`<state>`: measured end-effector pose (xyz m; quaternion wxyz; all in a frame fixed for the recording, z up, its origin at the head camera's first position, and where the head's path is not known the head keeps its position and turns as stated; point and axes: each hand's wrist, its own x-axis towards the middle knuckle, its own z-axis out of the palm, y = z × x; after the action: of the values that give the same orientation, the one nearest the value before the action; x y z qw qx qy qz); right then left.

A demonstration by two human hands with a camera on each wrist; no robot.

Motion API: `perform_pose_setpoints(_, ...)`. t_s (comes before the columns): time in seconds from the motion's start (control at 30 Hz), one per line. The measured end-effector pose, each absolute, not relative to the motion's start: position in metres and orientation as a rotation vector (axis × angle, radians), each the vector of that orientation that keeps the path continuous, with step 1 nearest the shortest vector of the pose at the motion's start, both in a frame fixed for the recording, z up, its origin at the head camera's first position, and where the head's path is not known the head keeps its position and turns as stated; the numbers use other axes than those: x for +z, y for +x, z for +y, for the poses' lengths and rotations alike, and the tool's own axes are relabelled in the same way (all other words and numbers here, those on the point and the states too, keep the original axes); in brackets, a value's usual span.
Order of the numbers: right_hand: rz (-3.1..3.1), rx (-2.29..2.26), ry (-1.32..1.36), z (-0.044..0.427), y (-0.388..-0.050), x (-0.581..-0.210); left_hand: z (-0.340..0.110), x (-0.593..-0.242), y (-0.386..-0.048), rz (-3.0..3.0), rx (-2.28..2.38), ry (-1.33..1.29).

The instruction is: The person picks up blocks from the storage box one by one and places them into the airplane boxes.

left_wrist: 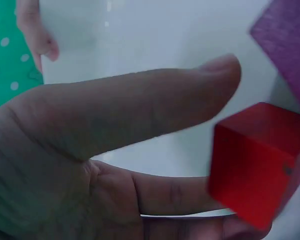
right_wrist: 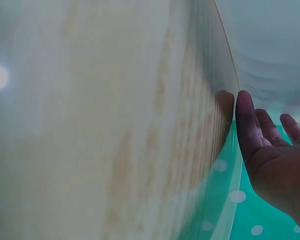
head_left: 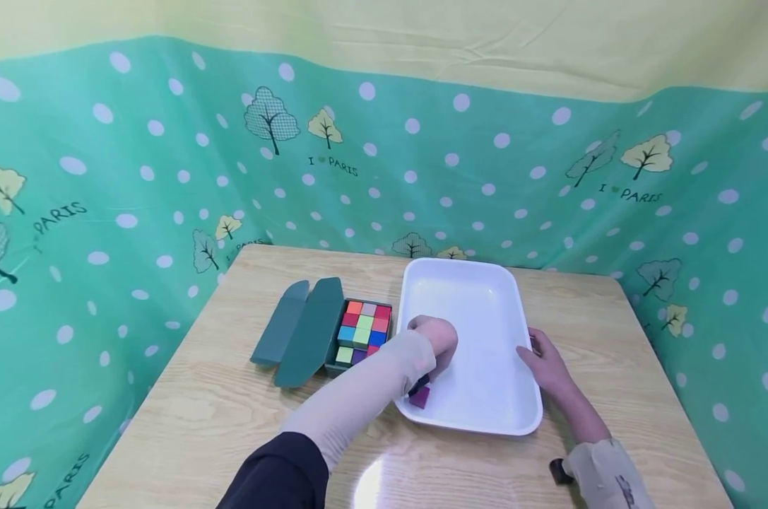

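My left hand reaches down into the left side of a white tray. In the left wrist view, its thumb and fingers stand apart around a red cube. The fingertips lie beside or behind the cube, and the thumb does not touch it. A purple block lies in the tray's near left corner. My right hand is at the tray's right rim. In the right wrist view its fingers are fairly straight, with one tip against the tray's outer wall.
Left of the tray stands a dark green box with several coloured cubes inside. Its flaps lie folded out to the left. A wooden table is under everything. A green dotted curtain hangs behind and on both sides.
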<state>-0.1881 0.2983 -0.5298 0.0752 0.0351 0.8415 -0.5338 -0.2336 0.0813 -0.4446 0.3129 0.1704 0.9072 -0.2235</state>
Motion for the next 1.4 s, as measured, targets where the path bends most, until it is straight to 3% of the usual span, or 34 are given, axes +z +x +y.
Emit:
perform_pose_setpoints(0.23, 2.522, -1.610, 0.094, 0.298, -0.189, -0.529, 0.069, -0.455, -0.235, 2.433, -0.482, 0.546)
perform_pose_setpoints(0.53, 2.532, -1.579, 0.090, 0.298, -0.191, -0.521, 0.061, -0.469, -0.254, 2.435, 0.032, 0.515)
perform_pose_setpoints(0.97, 2.491, -1.604, 0.150, 0.297, -0.183, -0.533, 0.040, -0.484, -0.269, 2.417, 0.531, 0.864)
perform_pose_setpoints(1.4, 2.556, -1.574, 0.142, 0.295, -0.184, -0.532, 0.022, -0.453, -0.264, 2.341, 0.938, 1.031)
